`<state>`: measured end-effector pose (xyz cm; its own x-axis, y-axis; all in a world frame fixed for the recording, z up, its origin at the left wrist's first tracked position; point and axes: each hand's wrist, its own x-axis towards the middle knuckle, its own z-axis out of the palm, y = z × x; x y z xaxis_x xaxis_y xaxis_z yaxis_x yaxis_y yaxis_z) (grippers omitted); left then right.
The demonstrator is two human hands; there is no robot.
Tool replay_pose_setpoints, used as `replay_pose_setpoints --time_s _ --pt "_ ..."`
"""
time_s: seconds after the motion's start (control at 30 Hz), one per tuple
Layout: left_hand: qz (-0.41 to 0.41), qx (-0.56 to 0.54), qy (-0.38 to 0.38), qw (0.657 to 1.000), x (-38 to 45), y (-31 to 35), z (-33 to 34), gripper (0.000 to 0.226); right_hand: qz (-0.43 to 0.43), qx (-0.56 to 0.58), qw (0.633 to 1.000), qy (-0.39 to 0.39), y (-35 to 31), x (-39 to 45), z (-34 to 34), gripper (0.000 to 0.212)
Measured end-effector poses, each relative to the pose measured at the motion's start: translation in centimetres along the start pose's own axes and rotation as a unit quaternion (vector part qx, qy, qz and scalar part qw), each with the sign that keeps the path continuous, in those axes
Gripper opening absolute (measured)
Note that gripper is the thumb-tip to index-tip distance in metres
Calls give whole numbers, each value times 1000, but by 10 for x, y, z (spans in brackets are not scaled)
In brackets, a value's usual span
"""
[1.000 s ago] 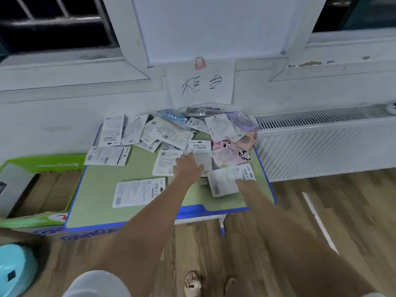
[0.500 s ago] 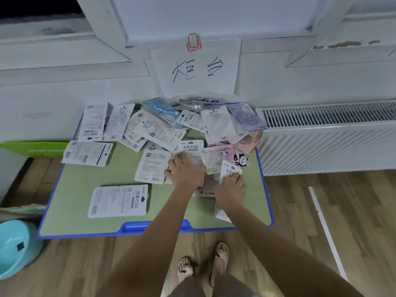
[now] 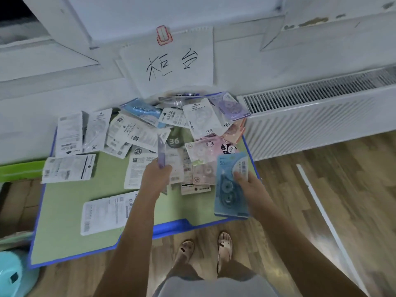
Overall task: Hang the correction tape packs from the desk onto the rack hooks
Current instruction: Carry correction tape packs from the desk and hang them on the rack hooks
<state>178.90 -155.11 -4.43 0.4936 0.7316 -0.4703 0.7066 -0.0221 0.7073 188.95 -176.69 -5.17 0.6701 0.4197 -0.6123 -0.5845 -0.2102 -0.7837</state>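
Observation:
Several correction tape packs lie scattered on a low green desk [image 3: 64,211] with a blue rim, piled thickest at the far middle. My right hand [image 3: 249,185] grips a blue pack [image 3: 228,185] with two tape rollers, lifted over the desk's right edge. My left hand [image 3: 156,179] holds a purple pack [image 3: 161,153] edge-on above the pile. A pink panda pack [image 3: 212,147] lies between the hands. No rack or hooks are in view.
A white radiator [image 3: 321,116] stands to the right of the desk. A paper sign [image 3: 171,63] is clipped to the wall behind. A green box [image 3: 19,170] sits at the left and a teal tub [image 3: 12,273] at the lower left. Wooden floor lies in front.
Both hands were pressing on packs in the pile; now each has lifted one, the right a blue pack, the left a purple one. The camera has moved closer.

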Motion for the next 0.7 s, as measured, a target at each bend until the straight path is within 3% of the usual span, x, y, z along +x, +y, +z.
replay_pose_setpoints --time_s 0.1,0.2,0.3,0.37,0.57,0.7 --pt "-30 -165 -51 984 -7 -3 -28 7 43 174 982 -57 -3 -10 9 29" --pt "-22 -262 -138 955 -12 5 -48 7 30 275 955 -108 0 -27 25 39" --pt "10 -276 -228 934 -13 17 -54 15 -15 302 947 -111 14 -49 37 88" --pt "44 -256 -289 921 -12 25 -50 20 -38 294 951 -92 26 -65 40 100" --pt "93 -167 -382 904 -40 53 -1 18 -99 320 942 22 57 -132 16 95" --pt "130 -130 -494 850 -98 67 49 20 -138 352 914 147 80 -190 -18 90"
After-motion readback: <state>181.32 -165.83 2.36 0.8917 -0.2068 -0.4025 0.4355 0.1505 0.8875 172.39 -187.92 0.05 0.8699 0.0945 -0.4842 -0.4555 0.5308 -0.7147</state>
